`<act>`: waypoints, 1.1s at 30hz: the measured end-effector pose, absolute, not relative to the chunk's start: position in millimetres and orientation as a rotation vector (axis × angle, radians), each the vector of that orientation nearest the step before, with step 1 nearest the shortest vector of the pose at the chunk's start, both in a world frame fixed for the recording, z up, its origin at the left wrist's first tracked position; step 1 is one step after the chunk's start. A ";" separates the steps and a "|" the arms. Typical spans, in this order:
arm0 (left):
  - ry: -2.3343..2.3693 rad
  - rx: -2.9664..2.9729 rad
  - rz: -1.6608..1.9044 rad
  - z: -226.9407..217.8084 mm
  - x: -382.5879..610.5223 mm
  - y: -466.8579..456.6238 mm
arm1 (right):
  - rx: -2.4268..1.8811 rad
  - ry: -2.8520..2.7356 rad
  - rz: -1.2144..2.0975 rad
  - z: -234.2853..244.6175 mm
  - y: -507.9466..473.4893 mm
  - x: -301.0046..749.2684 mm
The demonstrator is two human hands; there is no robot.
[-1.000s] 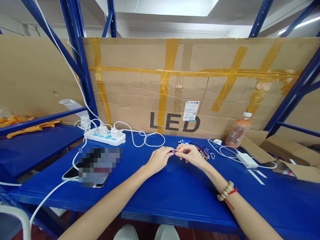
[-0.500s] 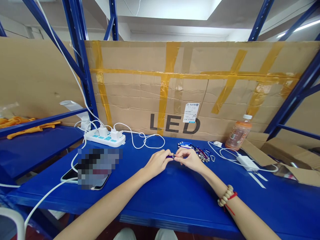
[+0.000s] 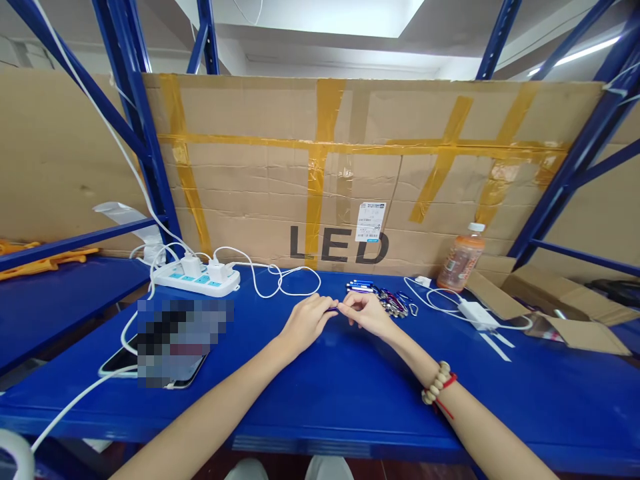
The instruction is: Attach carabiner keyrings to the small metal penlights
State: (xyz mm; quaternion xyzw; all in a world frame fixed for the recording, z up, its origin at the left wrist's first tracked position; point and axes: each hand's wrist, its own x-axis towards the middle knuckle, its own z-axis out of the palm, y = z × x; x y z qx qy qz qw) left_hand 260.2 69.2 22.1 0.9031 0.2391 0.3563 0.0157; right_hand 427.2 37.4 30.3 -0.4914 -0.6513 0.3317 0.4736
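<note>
Just above the blue tabletop, my left hand (image 3: 307,323) pinches a small dark blue stick-like piece (image 3: 333,309) between thumb and fingers. My right hand (image 3: 367,315) closes its thumb and forefinger at the right end of the same piece, and the fingertips hide that end. The piece is too small and too covered to tell its exact kind. Close behind my right hand lie several blue and silver tubes (image 3: 361,287). Beside them is a heap of small carabiners (image 3: 395,303) in blue, red and silver, partly hidden by that hand.
A white power strip (image 3: 200,281) with plugs and cables sits at the back left, a phone-like device (image 3: 185,380), partly blurred, in front of it. At the right are a drink bottle (image 3: 461,259), a white adapter (image 3: 477,315) and an opened carton (image 3: 565,307). Cardboard (image 3: 240,187) walls the back.
My right fingertips have closed in over the right end of the piece, where a metallic bit showed before. The whole view has shifted slightly, so the scene sits further left.
</note>
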 end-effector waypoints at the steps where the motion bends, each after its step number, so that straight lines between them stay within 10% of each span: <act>1: 0.740 2.810 1.112 22.4 260.5 68.9 | -1.212 -1.590 0.824 30.3 37.7 427.3; 33: 0.783 2.473 0.895 25.6 263.6 65.6 | -1.061 -1.654 0.767 35.4 39.5 437.1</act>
